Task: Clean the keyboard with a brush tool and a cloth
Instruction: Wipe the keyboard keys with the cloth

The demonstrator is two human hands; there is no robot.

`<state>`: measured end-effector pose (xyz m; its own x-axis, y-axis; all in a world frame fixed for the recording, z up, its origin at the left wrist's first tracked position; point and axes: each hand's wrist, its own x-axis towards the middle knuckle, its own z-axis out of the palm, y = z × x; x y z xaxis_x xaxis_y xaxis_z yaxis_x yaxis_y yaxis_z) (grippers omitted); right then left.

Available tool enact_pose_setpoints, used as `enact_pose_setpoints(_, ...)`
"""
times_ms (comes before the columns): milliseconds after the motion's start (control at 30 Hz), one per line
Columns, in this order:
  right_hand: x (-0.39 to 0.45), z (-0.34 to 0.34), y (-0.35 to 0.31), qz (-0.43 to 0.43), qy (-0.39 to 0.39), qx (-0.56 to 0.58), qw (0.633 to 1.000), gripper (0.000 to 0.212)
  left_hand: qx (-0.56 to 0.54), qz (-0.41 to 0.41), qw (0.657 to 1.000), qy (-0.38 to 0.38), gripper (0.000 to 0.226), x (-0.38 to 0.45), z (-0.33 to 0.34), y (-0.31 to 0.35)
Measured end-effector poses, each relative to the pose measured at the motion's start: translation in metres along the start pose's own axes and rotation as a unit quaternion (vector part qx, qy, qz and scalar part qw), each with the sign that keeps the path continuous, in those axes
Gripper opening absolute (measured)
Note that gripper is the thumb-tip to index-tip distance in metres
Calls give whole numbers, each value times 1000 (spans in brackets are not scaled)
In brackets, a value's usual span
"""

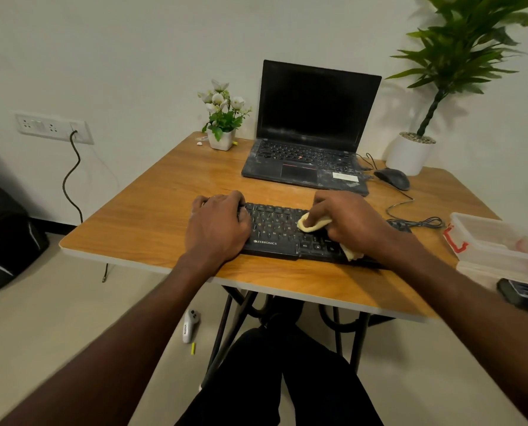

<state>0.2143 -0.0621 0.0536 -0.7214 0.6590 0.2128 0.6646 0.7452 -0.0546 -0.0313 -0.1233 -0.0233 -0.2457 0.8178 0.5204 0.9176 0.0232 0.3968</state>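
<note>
Our right hand gripped the cloth on the keyboard; our left hand lay flat, fingers relaxed, on its left end.

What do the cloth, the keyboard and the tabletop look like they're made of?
The cloth looks like soft pale-yellow fabric, bunched and folded under the right hand. The keyboard seems matte black plastic with printed keys. The table shows glossy wood grain, probably laminate rather than solid wood.

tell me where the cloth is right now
In the head view the yellow cloth lies on the right half of the black keyboard, held under the right hand, in front of the laptop.
</note>
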Motion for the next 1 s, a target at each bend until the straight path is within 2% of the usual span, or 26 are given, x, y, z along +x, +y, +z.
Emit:
enact_pose_setpoints(100, -1, -3, 3, 24, -10, -7, 1000, 32, 0, 1, 1000, 2, 22, 0, 0, 0)
enact_pose_setpoints(233, 12, 9, -18, 44, 81, 43, 995, 34, 2, 2, 1000, -1, 22, 0, 1, 1)
enact_pose_setpoints(300, 19, 16, -27, 35, 102, 53, 993, 33, 1, 1, 1000, -1, 23, 0, 0, 1)
enact_pose_setpoints(433, 21, 21, -29, 15, 73, 16, 997, 31, 3, 1, 1000, -1, 24, 0, 1, 0)
enact_pose_setpoints(700, -13, 4, 5, 79, 35, -12, 996, 36, 8, 0, 1000, 2, 23, 0, 0, 1)
enact_pose_setpoints(900, -5, 8, -9, 101, 83, 26, 991, 34, -2, 2, 1000, 1, 23, 0, 0, 1)
enact_pose_setpoints(1000, -3, 13, -23, 66, 82, 54, 993, 33, -4, 1, 1000, -1, 23, 0, 0, 0)
